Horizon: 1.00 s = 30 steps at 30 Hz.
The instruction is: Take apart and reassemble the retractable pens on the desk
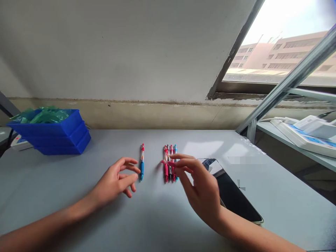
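A pen [142, 162] with a red top and a blue grip lies upright in the view, left of centre on the grey table. My left hand [122, 176] hovers beside it, fingers loosely curled and apart, holding nothing. My right hand [198, 180] pinches a pinkish-red pen [166, 162] between thumb and fingers. That pen points left, above a row of several pens [166, 171] with red, black and light blue parts, lying side by side. My fingers hide part of the row and most of the held pen.
A black phone or tablet [237, 194] lies under and beyond my right forearm. Stacked blue bins [60, 134] holding green plastic stand at the left. A metal frame [278, 92] and a shelf with power strips [301, 134] are at the right. A wall [131, 63] closes the back.
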Tool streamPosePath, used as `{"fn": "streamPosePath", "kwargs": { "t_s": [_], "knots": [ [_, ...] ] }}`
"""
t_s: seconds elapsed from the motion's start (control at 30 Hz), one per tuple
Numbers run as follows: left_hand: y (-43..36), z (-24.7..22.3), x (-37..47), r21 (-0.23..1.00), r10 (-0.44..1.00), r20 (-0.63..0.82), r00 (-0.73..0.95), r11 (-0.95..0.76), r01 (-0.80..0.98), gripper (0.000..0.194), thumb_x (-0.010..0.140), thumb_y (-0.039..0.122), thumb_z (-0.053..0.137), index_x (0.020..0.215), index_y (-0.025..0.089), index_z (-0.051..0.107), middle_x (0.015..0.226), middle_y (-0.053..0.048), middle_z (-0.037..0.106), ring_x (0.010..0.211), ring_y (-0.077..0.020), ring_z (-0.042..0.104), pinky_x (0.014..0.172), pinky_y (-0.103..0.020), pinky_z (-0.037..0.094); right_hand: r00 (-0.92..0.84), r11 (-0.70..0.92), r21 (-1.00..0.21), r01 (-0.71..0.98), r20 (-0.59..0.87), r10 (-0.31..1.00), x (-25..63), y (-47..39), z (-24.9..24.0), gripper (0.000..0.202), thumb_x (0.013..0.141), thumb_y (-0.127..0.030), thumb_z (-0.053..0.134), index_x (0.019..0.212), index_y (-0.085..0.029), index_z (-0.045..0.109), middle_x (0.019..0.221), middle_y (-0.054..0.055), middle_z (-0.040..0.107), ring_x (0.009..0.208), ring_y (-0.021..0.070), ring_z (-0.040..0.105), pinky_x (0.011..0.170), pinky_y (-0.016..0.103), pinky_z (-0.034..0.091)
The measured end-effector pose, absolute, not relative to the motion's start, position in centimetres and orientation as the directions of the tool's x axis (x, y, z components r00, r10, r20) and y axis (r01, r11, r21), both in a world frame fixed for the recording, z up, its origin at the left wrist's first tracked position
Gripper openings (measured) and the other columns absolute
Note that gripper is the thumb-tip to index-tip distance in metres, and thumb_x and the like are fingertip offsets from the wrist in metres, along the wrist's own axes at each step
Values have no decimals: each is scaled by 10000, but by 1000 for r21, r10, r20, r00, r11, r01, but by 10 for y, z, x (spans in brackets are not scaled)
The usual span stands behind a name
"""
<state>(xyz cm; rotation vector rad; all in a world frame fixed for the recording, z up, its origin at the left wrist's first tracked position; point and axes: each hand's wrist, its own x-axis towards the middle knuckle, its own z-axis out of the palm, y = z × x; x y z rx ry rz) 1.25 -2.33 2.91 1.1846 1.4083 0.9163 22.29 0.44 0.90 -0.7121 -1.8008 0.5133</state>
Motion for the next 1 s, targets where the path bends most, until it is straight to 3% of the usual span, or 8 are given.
{"fn": "streamPosePath", "kwargs": {
  "t_s": [0.1,0.27,0.4,0.6,0.67,0.77,0.9,1.0],
  "knots": [
    [-37,23,14,962,958,-269,99,262,75,438,688,331,615,1065,181,450,1043,-102,540,532,-107,578,452,-278,501,-94,547,-835,-62,550,830,220,-4,15,119,911,-157,451,952,-238,528,985,50,618,795,165,612,664,326,496],
    [-42,20,15,970,967,-232,107,238,-54,465,712,336,657,1116,202,468,825,-19,604,535,-108,571,497,-256,491,-284,66,-904,-421,201,937,214,-11,17,77,903,-267,502,885,-241,572,943,16,627,741,151,615,713,343,485],
    [-44,20,11,990,993,-116,0,116,-81,180,739,318,659,844,181,607,538,37,578,512,-97,533,514,-213,454,-474,-257,-883,-394,-45,879,212,-14,7,63,861,-258,578,898,-213,601,794,0,628,717,134,616,706,286,465],
    [-46,23,12,979,992,-101,-72,87,-184,176,735,343,660,778,173,655,619,7,613,570,-119,568,524,-227,470,-727,-558,-818,-138,-299,618,211,-14,0,342,847,-439,548,965,-124,614,700,49,638,491,80,527,488,210,381],
    [-46,23,14,973,989,-125,-81,106,-205,212,729,371,657,758,161,660,629,1,610,558,-122,569,505,-231,465,-742,-524,-851,-23,-337,580,211,-13,1,413,849,-493,505,932,-105,618,562,5,575,419,56,427,432,188,314],
    [-47,22,17,970,980,-162,-119,135,-202,228,716,375,665,735,148,659,611,0,607,534,-114,555,487,-225,449,-679,-271,-949,161,-306,667,210,-12,4,423,861,-510,450,877,-117,604,486,-47,471,400,62,349,406,196,272],
    [-47,22,19,960,963,-214,-164,176,-219,228,699,370,678,712,144,653,591,8,595,514,-100,531,475,-214,425,-632,215,-922,321,-40,774,210,-15,4,404,913,-434,342,681,-166,533,506,-41,413,441,91,335,434,239,284],
    [-48,23,19,956,959,-225,-171,184,-228,237,688,379,685,716,146,658,588,10,591,508,-97,523,474,-214,416,-631,433,-834,342,138,763,211,-19,1,371,931,-343,332,674,-176,540,519,-31,413,444,100,330,433,255,283]
  ]
}}
